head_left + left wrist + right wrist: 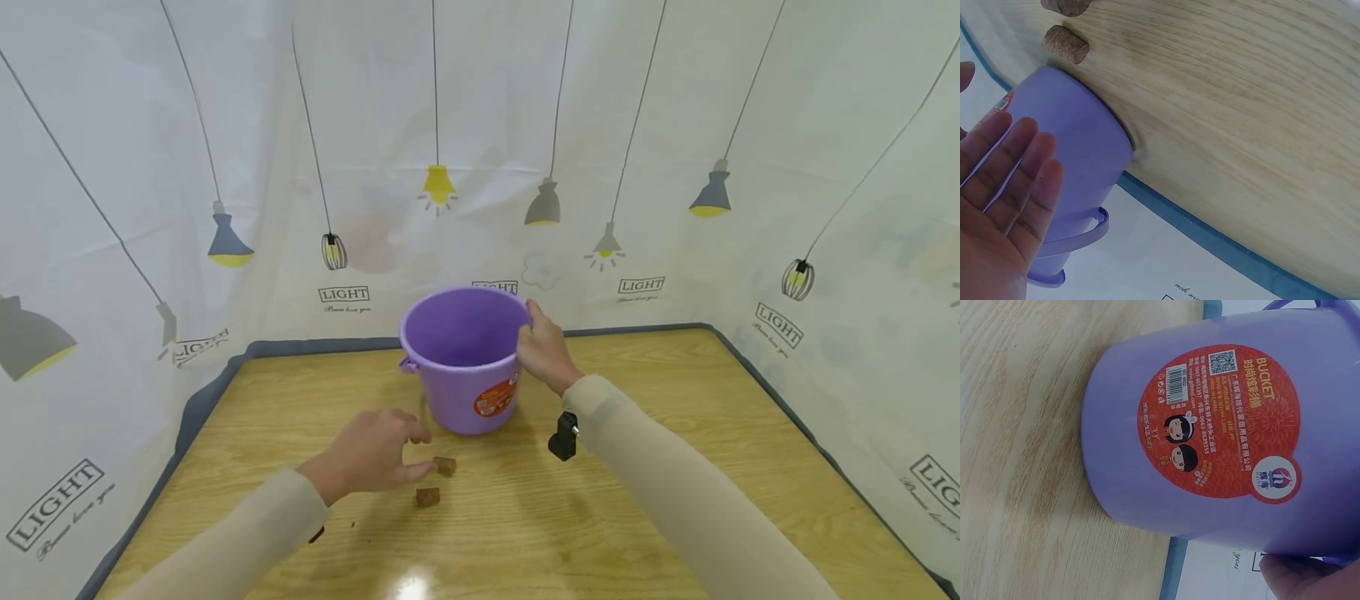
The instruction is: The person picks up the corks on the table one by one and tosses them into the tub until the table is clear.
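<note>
A purple bucket [465,392] stands upright on the wooden table, with a red round label [1222,425] on its side. My right hand [547,348] grips the bucket's rim on the right, thumb on the outside. My left hand [378,450] is held in front of the bucket, fingers extended and parted from the thumb, with nothing in it. Just beside its thumb lie two brown corks, one cork [445,466] nearer the bucket and another cork [427,497] nearer me. In the left wrist view, the bucket's handle [1075,242] hangs at its side.
The wooden table [645,500] has a dark blue edging [780,408] along its back and sides. White cloth walls [480,100] printed with lamps surround it. Small dark specks lie on the table near my left sleeve [247,533].
</note>
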`<state>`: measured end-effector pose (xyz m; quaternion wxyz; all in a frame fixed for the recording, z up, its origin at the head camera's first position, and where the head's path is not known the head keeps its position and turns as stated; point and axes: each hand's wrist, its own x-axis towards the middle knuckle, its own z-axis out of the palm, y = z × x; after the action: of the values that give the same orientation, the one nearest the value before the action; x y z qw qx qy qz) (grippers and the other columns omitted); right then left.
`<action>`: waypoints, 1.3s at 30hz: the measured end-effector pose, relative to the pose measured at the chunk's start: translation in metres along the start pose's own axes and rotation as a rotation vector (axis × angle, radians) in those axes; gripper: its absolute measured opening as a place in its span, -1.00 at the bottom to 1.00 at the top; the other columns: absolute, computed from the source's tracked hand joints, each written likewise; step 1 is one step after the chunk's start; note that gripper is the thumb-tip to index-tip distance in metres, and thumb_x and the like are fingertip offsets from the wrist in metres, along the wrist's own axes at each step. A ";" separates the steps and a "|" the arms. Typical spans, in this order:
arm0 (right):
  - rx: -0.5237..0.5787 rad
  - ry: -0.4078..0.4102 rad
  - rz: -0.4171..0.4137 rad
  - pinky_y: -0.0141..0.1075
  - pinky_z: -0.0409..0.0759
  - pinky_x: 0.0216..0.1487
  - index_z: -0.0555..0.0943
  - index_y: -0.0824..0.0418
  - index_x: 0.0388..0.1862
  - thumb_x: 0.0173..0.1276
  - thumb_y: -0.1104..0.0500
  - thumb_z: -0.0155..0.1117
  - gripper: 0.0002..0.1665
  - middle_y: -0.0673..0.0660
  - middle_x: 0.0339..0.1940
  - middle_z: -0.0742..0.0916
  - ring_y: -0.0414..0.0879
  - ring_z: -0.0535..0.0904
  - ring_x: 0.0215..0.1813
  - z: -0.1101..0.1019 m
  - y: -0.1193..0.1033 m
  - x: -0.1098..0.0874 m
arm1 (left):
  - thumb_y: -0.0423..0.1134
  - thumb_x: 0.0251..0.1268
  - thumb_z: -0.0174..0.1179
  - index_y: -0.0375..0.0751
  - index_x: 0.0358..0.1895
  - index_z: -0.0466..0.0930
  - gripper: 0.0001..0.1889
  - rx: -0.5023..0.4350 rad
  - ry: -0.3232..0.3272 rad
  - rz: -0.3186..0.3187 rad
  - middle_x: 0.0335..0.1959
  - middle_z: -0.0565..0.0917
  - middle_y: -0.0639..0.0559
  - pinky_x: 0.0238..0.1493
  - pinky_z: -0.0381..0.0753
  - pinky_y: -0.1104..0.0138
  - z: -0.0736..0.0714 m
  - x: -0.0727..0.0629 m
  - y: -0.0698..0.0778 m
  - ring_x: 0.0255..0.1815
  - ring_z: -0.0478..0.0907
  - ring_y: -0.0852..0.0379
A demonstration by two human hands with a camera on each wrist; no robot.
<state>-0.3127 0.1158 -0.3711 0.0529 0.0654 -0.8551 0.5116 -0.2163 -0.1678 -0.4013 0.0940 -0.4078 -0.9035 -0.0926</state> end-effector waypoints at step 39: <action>-0.001 0.009 0.007 -0.02 0.07 0.63 -0.09 0.28 0.70 0.61 0.18 -0.29 -0.26 0.28 0.67 0.16 0.14 0.09 0.65 0.001 -0.001 -0.001 | -0.12 0.15 0.44 0.08 -0.49 0.74 -0.89 -0.074 -0.256 -0.001 -0.58 0.56 0.37 -0.48 0.49 0.45 0.028 -0.006 0.008 -0.57 0.39 0.41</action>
<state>-0.3114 0.1145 -0.3707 0.0552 0.0602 -0.8553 0.5117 -0.2088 -0.1603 -0.4293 -0.0370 -0.4191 -0.9042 -0.0730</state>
